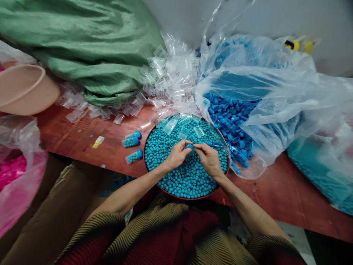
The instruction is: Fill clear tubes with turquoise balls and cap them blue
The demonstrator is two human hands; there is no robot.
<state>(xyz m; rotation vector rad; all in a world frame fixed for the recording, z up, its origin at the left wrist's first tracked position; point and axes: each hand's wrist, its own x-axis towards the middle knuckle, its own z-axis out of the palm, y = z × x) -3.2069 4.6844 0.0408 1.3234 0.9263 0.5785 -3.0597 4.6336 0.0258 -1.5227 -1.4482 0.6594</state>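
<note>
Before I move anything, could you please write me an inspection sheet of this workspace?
Surface: red-brown table, with small marks.
Work pieces: round tray of turquoise beads; three blue-capped tubes with beads inside, left of it.
Clutter: clear tubes heaped behind the tray, a few on the beads; blue parts spilling from a plastic bag; a yellow-and-white scrap.
Hands: left hand pinches a blue piece over the beads; right hand has its fingertips beside it, grip unclear.
Cables: nothing seen.
Surroundings: green sack, pale tub, grey wall.
</note>
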